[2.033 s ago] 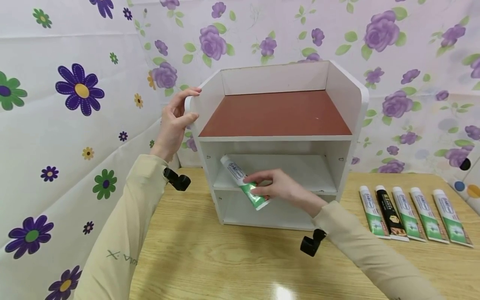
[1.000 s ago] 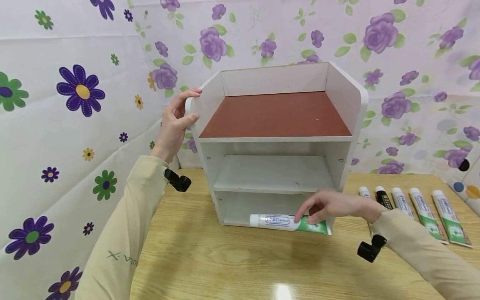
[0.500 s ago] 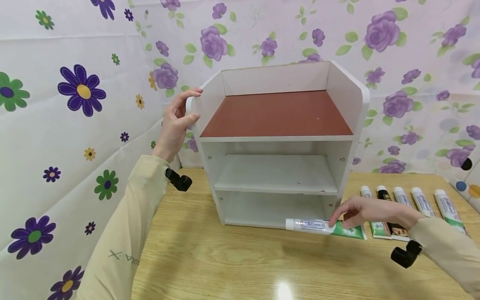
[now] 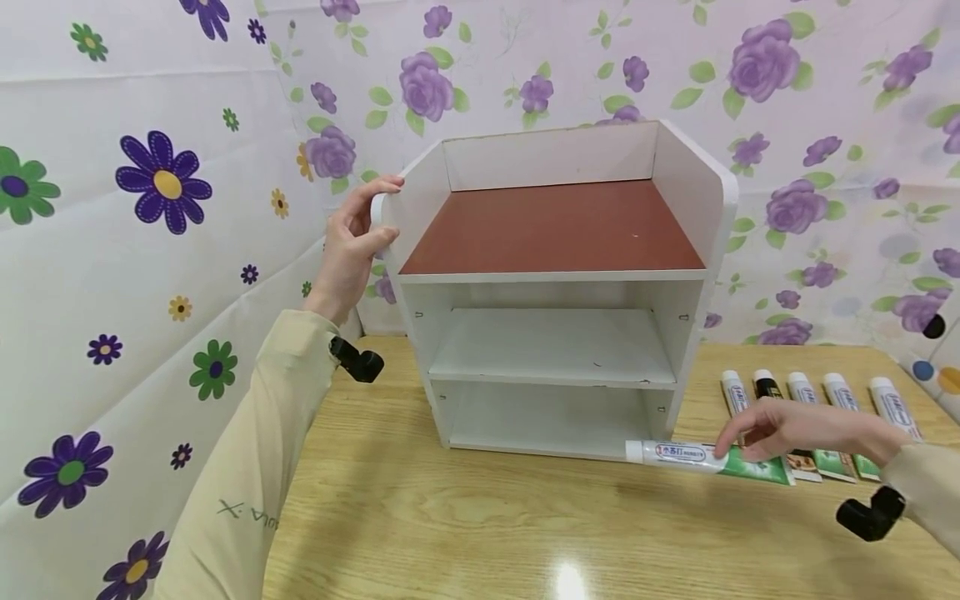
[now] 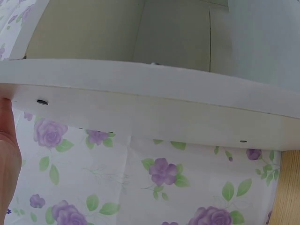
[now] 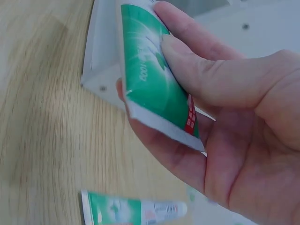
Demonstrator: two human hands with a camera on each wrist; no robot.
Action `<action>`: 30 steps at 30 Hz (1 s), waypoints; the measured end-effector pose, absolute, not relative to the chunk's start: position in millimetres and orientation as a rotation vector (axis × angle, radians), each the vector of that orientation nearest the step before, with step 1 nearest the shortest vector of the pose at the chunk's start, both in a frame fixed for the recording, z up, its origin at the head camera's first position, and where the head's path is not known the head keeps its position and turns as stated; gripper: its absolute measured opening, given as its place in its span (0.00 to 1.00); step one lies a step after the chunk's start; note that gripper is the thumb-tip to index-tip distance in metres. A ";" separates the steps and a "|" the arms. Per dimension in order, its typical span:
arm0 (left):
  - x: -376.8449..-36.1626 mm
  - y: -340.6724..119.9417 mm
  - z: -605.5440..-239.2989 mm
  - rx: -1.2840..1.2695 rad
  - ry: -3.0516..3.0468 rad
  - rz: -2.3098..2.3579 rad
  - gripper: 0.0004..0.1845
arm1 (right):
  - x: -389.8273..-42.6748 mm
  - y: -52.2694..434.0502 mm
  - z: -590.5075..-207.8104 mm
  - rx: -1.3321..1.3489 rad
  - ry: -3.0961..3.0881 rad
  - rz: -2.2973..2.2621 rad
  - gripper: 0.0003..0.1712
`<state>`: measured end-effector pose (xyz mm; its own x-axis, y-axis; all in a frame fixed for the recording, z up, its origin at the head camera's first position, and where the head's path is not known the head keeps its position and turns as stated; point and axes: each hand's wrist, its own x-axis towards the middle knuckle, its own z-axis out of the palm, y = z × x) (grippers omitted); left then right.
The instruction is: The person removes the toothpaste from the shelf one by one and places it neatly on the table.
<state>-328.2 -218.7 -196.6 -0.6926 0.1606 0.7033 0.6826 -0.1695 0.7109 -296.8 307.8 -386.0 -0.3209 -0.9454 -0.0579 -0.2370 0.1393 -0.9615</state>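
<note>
My right hand point(image 4: 798, 427) pinches a white-and-green toothpaste tube point(image 4: 678, 454) between thumb and fingers near its flat end. The tube lies sideways in the head view, cap to the left, in front of the cabinet's lower right corner. In the right wrist view the thumb presses on the green part of the tube point(image 6: 150, 70), fingers behind it. My left hand point(image 4: 347, 242) grips the upper left side panel of a small white shelf cabinet point(image 4: 551, 277), thumb in front and fingers over the edge. Part of that hand point(image 5: 7, 161) shows at the left wrist view's edge.
Several more toothpaste tubes lie in a row on the wooden table point(image 4: 450, 525) at the right, partly behind my right hand; one is a black tube point(image 4: 768, 387). The cabinet has a brown top point(image 4: 555, 229) and a middle shelf point(image 4: 555, 346). Flowered cloth hangs behind and left.
The right hand has carried the toothpaste tube from the front of the middle shelf down and to the right, turning it from slanted to sideways. The left hand has stayed on the cabinet.
</note>
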 end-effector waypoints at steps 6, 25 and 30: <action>-326.8 -218.9 -196.9 -0.962 -1.732 -1.931 0.22 | -295.6 331.8 -389.9 -1.036 1.717 -1.225 0.18; -326.3 -220.0 -199.3 -0.965 -1.749 -1.932 0.22 | -290.5 402.0 -399.4 -0.794 1.786 -1.288 0.17; -326.2 -220.2 -198.9 -0.970 -1.748 -1.924 0.23 | -290.5 419.6 -407.5 -0.665 1.874 -1.338 0.19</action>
